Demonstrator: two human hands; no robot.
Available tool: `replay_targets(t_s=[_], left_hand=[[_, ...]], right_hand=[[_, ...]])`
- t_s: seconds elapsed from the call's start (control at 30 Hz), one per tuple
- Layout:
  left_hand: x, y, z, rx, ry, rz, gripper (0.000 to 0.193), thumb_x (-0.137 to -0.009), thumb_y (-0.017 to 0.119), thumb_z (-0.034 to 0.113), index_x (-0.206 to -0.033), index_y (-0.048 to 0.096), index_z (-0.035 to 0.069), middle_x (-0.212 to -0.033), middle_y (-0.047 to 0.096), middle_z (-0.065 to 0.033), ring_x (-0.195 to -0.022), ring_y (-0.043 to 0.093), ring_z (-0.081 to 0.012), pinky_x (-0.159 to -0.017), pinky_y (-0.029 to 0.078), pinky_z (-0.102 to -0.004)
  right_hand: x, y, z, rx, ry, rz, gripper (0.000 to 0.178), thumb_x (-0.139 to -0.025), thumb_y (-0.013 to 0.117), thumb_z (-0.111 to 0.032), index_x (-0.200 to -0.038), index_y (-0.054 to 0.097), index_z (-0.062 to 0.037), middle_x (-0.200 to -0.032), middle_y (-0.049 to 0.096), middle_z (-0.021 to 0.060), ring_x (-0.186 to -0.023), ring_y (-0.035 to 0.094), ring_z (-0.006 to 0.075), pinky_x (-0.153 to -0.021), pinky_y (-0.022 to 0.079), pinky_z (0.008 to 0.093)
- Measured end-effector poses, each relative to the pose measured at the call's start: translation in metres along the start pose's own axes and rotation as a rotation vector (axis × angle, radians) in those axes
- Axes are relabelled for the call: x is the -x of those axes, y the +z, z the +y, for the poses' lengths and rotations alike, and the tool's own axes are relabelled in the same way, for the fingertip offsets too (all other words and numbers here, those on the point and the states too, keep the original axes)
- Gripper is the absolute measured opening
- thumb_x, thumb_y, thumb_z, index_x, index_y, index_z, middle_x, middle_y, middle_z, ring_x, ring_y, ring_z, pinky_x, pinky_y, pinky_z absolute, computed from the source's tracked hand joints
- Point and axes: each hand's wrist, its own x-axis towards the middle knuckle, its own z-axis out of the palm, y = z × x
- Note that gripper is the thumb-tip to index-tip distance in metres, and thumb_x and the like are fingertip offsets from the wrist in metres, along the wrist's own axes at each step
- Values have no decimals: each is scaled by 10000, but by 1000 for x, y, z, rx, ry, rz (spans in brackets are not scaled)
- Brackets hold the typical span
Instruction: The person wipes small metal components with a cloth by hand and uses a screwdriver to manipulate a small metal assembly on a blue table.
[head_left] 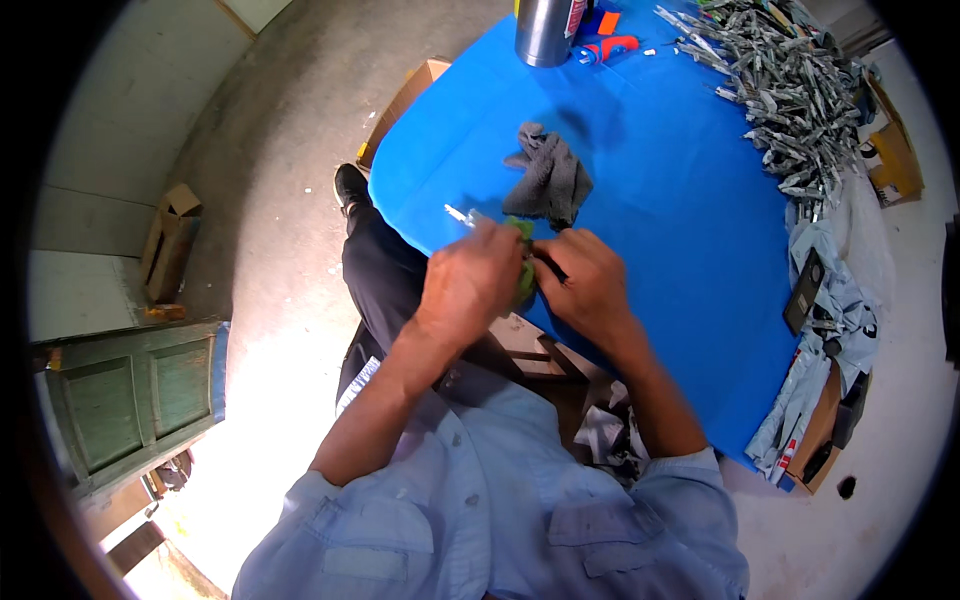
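Observation:
Close together at the near left edge of the blue-covered table, my two hands work on a crumpled green piece, perhaps cloth or thin plastic. My left hand is closed, and a slender white-tipped stick pokes out beyond its fingers. The rest of the stick is hidden. My right hand pinches at the green piece's right side, thumb and fingers pressed together. A dark grey cloth lies bunched on the table just beyond my hands.
A large heap of slender grey-and-white pieces covers the far right. At the back stand a steel cylinder and a red-and-blue tool. Grey plastic bags line the right edge. A cardboard box sits beside the table's left edge.

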Motion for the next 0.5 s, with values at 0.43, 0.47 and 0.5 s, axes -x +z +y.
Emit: replay_targets(t_s=[0.43,0.47,0.5], left_hand=[[4,11,26,133,-78,63,137,-907,766,34,-1035,722,13,-941,713,-162,-824,734,-357,-708,587,-404],[4,10,25,110,-90,60,132,-909,764,36,-1031,722,13,-937,713,-162,-821,732,-359,-709,586,-408],[2,8,25,89,-101,59,126,-911,762,39,-1027,721,13,-932,713,-163,-817,731,-361,-709,586,-411]], right_hand=[[-3,4,15,-62,-4,-57,92,-842,764,-113,-862,681,-77,-809,617,100,-756,620,328,-635,477,467],[-3,3,14,-67,-7,-61,93,-844,763,-112,-859,679,-75,-809,613,101,-753,617,328,-631,475,466],[-3,2,15,-69,-11,-65,94,-846,761,-112,-855,676,-73,-809,610,101,-751,615,327,-628,473,465]])
